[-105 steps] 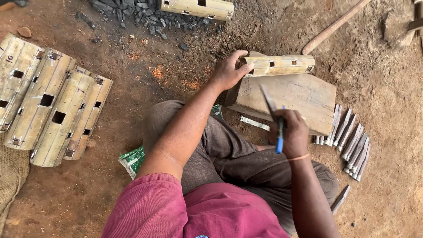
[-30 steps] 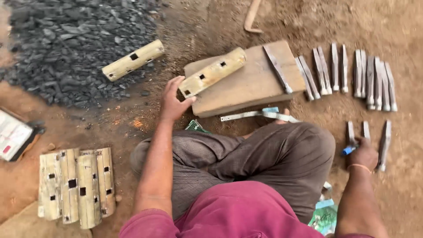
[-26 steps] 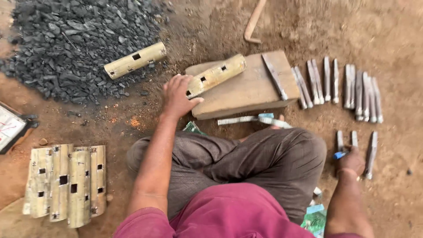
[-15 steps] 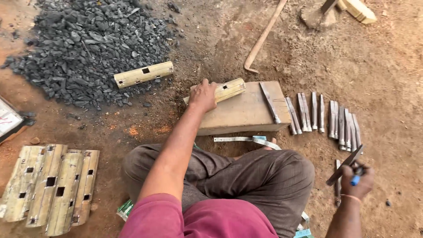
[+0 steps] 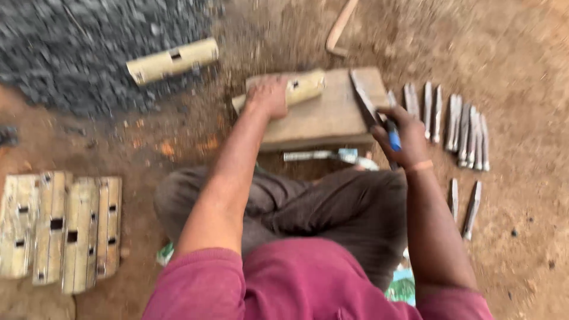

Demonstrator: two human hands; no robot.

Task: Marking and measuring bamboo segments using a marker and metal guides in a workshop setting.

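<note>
Two hands: both in view from the head camera, which I watch from afar; the picture is blurred by motion.
Left hand [image 5: 269, 96]: I see its grip clamped over the bamboo tube [image 5: 296, 89], pressing it down on the block [image 5: 323, 115].
Tube: pale yellow, with a small dark slot cut in it, lying across the far left part of the block; its right end sticks out past the fingers.
Right hand [image 5: 398, 137]: I see its grip closed on a blue-handled chisel [image 5: 379, 115]; the blue handle shows between the fingers and the grey blade runs up and left over the block's right edge.
Block: flat slab of pale wood on the dirt floor [image 5: 521, 47], just beyond the person's crossed legs.
Blades [image 5: 456, 121]: a row of grey metal tools lies on the dirt to the right of the block, side by side; two more [image 5: 465, 201] lie apart, nearer the right forearm.
Second tube [image 5: 172, 61]: on the ground to the far left, at the edge of a heap of dark gravel [image 5: 77, 53], well apart from the block.
Split bamboo [image 5: 62, 228]: several slotted pieces laid side by side at the near left.
Stick [image 5: 341, 26]: a wooden handle on the dirt beyond the block.
Clothing: maroon shirt, grey-brown trousers.
</note>
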